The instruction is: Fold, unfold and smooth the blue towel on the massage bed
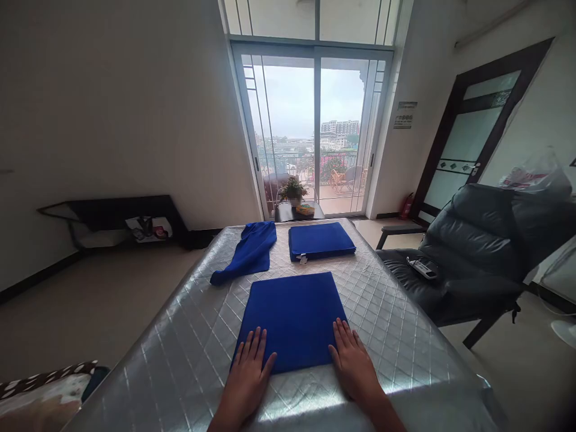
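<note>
A flat, squared blue cloth (294, 312) lies in front of me on the quilted silver table cover (180, 348). My left hand (249, 372) rests on its near left corner, fingers spread and palm down. On the near right corner lies my right hand (355, 363), also flat with fingers stretched out. Beyond this cloth sits a neat stack of folded blue cloths (321, 239), with a white tag at its front edge. To the left of the stack is a crumpled blue cloth (252, 252), loosely spread.
A dark reclining chair (472, 240) stands close along the right side, with a remote control (422, 268) on its seat. Behind the far table edge are a potted plant (293, 189) and a tissue pack (305, 209). A low black bench (121, 216) stands by the left wall.
</note>
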A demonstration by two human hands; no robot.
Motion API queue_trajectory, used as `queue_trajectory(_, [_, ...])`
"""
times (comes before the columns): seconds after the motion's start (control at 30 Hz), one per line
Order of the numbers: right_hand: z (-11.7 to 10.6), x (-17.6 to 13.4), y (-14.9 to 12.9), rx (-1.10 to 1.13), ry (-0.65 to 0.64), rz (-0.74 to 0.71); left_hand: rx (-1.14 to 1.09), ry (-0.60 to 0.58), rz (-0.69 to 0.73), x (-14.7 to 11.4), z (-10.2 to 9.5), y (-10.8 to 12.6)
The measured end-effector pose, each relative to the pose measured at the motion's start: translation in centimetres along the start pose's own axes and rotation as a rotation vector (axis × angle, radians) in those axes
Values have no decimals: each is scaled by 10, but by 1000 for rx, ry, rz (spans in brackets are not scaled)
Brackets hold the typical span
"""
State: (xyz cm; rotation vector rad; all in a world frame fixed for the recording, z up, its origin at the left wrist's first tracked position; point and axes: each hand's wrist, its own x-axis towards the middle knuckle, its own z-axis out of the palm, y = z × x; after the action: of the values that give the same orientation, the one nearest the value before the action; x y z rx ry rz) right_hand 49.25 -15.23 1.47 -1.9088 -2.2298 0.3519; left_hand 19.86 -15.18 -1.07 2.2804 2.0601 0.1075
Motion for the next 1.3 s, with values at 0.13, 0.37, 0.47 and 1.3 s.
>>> queue_trajectory(0.13, [4, 2, 2, -2, -7, 7, -13, 57, -85, -17, 9, -21])
queue_trajectory(0.37, [10, 7, 11, -23, -11, -14, -63, 92, -101, -17, 13, -15])
queue_trajectory(0.47, [7, 7, 12, -48, -39, -5, -83, 74, -107, -18, 9, -13])
queue_trajectory(1.3, [7, 50, 1, -67, -27, 69, -137, 102, 236, 33, 28, 22])
